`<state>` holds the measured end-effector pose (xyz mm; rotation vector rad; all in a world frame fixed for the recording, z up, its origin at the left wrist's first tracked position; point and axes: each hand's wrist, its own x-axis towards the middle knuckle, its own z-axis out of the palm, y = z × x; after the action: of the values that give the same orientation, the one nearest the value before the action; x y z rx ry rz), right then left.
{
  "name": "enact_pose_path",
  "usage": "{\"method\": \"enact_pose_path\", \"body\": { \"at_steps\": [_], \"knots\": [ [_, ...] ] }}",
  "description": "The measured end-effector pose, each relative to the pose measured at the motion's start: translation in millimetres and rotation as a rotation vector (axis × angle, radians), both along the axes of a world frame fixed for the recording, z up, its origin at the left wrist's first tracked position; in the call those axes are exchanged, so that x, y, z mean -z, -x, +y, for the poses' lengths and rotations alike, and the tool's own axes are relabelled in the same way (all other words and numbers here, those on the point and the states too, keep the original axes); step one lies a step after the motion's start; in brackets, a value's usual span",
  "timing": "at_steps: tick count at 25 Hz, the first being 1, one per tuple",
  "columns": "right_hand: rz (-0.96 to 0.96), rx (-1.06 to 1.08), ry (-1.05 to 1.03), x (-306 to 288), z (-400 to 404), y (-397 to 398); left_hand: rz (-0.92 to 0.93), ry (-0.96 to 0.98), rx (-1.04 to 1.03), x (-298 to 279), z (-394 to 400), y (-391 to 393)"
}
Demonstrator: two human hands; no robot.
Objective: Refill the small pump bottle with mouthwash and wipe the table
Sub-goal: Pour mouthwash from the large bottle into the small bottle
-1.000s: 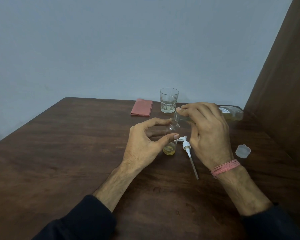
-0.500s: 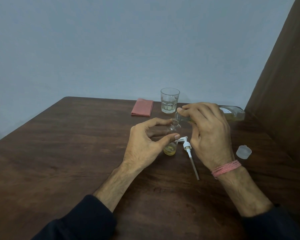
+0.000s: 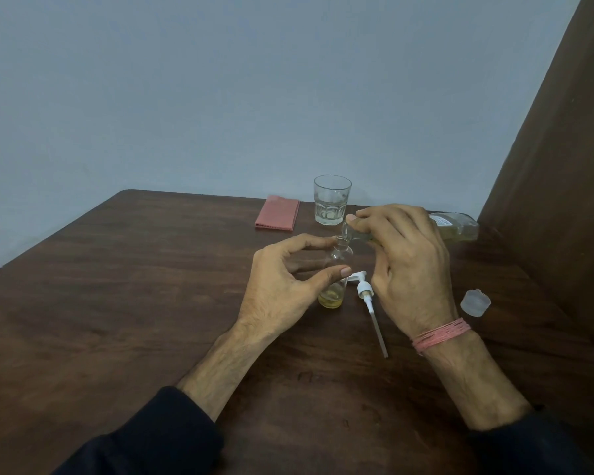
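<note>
The small pump bottle (image 3: 336,269) stands upright on the dark wooden counter (image 3: 134,286), uncapped, with a shallow layer of yellow liquid at its base. The left hand (image 3: 282,286) steadies it, thumb and forefinger curled around the clear body and pinching it. The right hand (image 3: 408,265) grips the mouthwash bottle (image 3: 456,228), which is tipped almost horizontal, its neck directly over and close to the small bottle's mouth; whether the two rims touch cannot be told. Pale yellow liquid shows inside the tipped bottle near its labelled end. A pink thread band (image 3: 441,335) circles the right wrist.

The white pump head (image 3: 366,293) with its dip tube lies flat on the counter just beside the small bottle, between the two hands. A translucent cap (image 3: 475,302) rests on the counter to the right of the right hand. A clear glass (image 3: 332,204) holding a little liquid stands behind the hands, and a folded pink cloth (image 3: 277,217) lies flat to its left, near the far edge.
</note>
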<state>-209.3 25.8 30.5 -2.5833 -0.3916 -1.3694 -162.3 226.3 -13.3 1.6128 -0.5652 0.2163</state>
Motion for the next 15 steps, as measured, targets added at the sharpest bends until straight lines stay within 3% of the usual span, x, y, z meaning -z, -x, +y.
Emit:
{"method": "enact_pose_path", "body": {
  "at_steps": [15],
  "knots": [
    [0.0,0.01,0.015,-2.4,0.7,1.5,-0.006,-0.022,-0.019,-2.7,0.4,1.4]
  ]
}}
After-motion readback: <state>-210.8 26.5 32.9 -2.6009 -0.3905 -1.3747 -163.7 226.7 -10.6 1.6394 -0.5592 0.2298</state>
